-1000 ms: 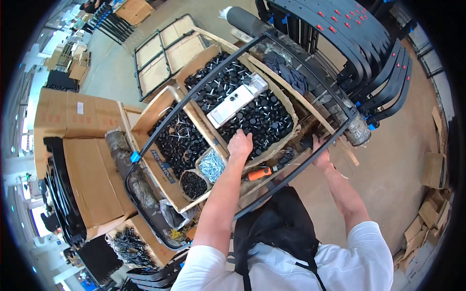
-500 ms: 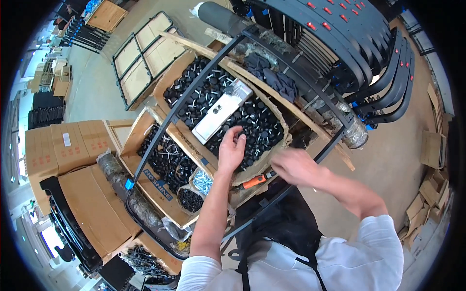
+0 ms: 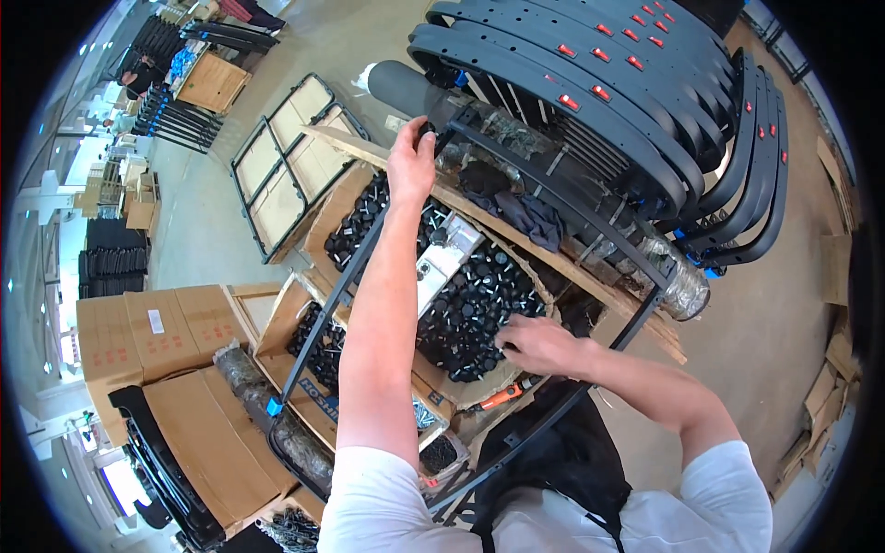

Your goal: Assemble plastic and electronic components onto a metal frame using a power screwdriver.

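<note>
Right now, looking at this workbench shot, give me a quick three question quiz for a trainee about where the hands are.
1. True or false: the left hand grips the far corner of the black metal tube frame.
2. Which hand reaches into the cardboard box of small black plastic parts?
3. What colour is the utility knife beside that box: A green, B orange, C white?

Key: 1 true; 2 the right hand; 3 B.

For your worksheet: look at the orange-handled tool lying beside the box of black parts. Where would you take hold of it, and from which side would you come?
Probably grip the orange-handled tool by its orange handle, coming from above on the person's side. It lies flat and free on the box edge, just below the right hand, while its dark end points away under the black frame bar, which crowds that side.
</note>
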A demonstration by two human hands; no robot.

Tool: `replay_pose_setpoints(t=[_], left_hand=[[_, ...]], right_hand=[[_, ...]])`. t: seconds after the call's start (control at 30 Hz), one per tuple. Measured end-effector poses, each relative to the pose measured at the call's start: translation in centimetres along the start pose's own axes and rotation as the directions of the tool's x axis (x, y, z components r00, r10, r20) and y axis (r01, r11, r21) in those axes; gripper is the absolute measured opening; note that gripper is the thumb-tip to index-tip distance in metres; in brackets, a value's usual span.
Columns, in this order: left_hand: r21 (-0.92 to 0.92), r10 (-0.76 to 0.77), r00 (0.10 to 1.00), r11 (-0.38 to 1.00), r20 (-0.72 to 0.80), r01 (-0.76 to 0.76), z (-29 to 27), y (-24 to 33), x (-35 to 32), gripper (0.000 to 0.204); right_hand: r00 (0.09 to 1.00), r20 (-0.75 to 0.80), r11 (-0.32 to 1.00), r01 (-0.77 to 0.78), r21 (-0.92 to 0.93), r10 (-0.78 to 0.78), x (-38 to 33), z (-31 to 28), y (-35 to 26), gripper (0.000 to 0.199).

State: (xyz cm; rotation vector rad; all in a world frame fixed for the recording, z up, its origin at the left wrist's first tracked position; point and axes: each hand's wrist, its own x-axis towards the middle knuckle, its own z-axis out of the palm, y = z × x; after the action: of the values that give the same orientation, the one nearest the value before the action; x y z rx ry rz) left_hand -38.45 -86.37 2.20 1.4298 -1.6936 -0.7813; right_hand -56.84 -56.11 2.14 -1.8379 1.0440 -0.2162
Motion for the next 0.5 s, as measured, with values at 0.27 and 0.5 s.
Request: replay_pose_setpoints(t=[0.27,0.5], left_hand=[[0.002,0.055,0.989,0.998,0.134,-0.056,1.9,-1.1,0.8,0.035],[0.003,0.179,0.968,0.983,0.178,-0.183,2.3,-1.2,0.9,0.036]], right_hand=[[0.956,-0.166,0.919,-0.172,0.356,0.243,-11.8,-6.6,0.3,0.029],[0.847,-0.419,0.922,-0.192,0.337,0.329,-15.7,-7.9,0.1,0.028]])
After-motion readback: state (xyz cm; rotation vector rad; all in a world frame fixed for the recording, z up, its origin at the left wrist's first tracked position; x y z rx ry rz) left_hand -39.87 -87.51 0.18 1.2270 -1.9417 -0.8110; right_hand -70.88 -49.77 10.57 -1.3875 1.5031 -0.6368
